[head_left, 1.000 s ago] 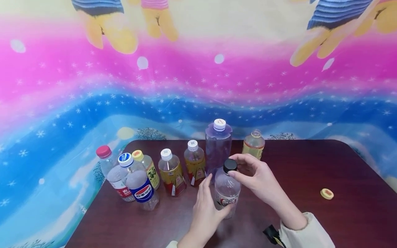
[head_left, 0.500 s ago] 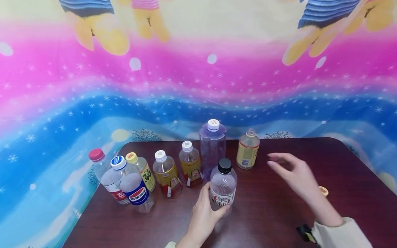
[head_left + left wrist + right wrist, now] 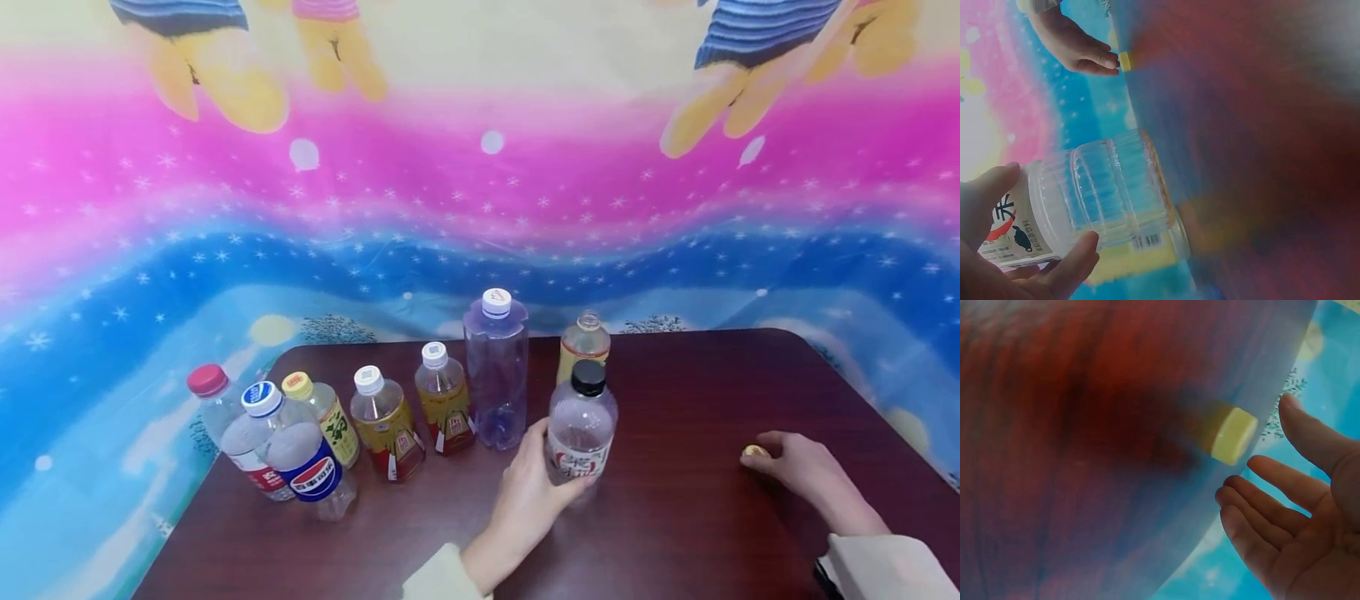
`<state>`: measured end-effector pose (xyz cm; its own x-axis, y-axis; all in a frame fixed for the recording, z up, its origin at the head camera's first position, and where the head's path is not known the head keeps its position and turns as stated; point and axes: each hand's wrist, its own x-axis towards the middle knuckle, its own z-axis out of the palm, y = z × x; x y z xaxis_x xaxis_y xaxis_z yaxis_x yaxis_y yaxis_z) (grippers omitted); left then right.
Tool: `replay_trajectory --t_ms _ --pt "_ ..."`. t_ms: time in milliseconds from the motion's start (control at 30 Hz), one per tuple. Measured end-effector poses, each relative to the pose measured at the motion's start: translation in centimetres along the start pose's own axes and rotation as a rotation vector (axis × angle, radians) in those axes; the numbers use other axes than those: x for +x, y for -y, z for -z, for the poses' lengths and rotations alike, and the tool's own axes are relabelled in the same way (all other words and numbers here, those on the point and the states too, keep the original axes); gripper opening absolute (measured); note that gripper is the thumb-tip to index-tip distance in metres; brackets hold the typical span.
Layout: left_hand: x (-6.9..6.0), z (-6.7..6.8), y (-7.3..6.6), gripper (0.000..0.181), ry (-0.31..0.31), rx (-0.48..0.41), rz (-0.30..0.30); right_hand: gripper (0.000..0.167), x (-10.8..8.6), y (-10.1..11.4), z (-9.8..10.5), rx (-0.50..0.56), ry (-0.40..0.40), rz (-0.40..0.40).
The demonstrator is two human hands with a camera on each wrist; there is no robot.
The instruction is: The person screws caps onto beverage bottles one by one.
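My left hand (image 3: 525, 496) grips a clear, ribbed plastic bottle (image 3: 581, 429) with a black cap (image 3: 588, 377) screwed on its mouth. Whether the bottle's base touches the table is hard to tell. At the right, my right hand (image 3: 810, 471) reaches a loose yellow bottle cap (image 3: 755, 451) lying on the table. The right wrist view shows its thumb and fingers (image 3: 1266, 509) spread, with the yellow cap (image 3: 1235, 436) just beyond the fingertips. Behind the held bottle stands an uncapped bottle (image 3: 583, 343) with a yellow label, partly hidden.
A tall purple-tinted bottle (image 3: 495, 367) stands near the middle. To its left are two white-capped bottles (image 3: 386, 429), a yellow-capped one (image 3: 330, 417), a Pepsi bottle (image 3: 311, 467) and a red-capped bottle (image 3: 247, 446). A printed backdrop (image 3: 450, 217) hangs behind the dark wooden table (image 3: 690, 400).
My right hand has left the black cap and moved right to the yellow cap. My left hand has shifted the black-capped bottle rightward, in front of the uncapped one. The view has turned slightly right.
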<state>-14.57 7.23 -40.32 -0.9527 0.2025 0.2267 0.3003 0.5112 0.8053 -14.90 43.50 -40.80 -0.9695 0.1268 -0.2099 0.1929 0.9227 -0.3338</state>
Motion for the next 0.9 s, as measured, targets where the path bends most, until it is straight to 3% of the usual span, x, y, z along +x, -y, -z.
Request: replay_trajectory --t_ms 233,467,667,900 --pt "3.7 -3.5 -2.2 0.075 0.022 0.052 -0.058 0.064 0.4 -0.2 -1.1 0.016 -0.037 0.05" --pt "6.9 -6.5 -3.5 0.072 -0.017 0.13 -0.091 0.05 0.6 0.4 -1.3 0.043 -0.07 0.062" --pt "8.2 -8.7 -4.4 0.072 -0.004 0.154 -0.063 0.041 0.5 0.0 -1.1 0.033 -0.115 0.051" --pt "8.8 -10.2 -4.9 0.073 -0.02 0.19 -0.023 0.039 0.3 -0.8 -0.9 0.024 -0.121 0.034"
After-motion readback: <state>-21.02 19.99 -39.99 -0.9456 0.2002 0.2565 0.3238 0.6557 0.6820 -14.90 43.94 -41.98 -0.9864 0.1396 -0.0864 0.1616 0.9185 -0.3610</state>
